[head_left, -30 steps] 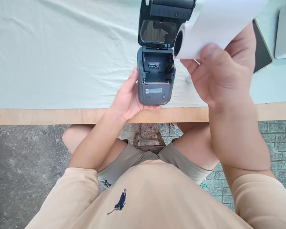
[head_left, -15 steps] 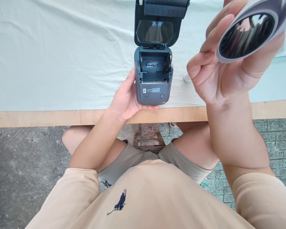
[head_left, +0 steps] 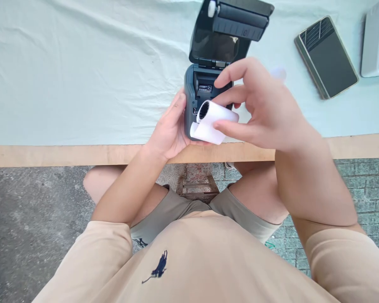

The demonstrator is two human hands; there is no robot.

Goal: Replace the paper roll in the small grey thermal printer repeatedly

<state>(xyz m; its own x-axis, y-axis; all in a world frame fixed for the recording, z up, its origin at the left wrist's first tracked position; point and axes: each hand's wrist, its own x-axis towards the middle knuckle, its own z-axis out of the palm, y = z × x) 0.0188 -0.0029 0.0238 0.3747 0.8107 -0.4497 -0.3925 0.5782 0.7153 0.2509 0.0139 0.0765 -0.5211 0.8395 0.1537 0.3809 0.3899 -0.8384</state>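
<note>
Left hand [head_left: 170, 126]: cupped around the dark grey printer [head_left: 188, 97], thumb along its side, fingers mostly hidden beneath. We read this as bracing, a grip that leaves the top clear; whether the body also rests on the cloth [head_left: 82, 75] we cannot tell.

The lid [head_left: 205, 46] stands hinged open on the far side, roller [head_left: 240, 19] exposed, presumably so that the bay [head_left: 205, 78] can be reached from above.

Right hand [head_left: 265, 107]: grasping the white paper roll [head_left: 222, 113] between thumb and bent fingers, index finger raised off it over the bay. The roll is tilted above the printer's near half, outside the bay, its hollow end facing left; contact with the casing we cannot make out. Pinching it from the right seems to leave that end and the loose paper edge unobstructed (the edge curls toward us).

Off to the right lie a dark phone-like slab [head_left: 331, 63] and a white box [head_left: 374, 42], both well apart from the hands, perhaps to leave elbow room.
</note>
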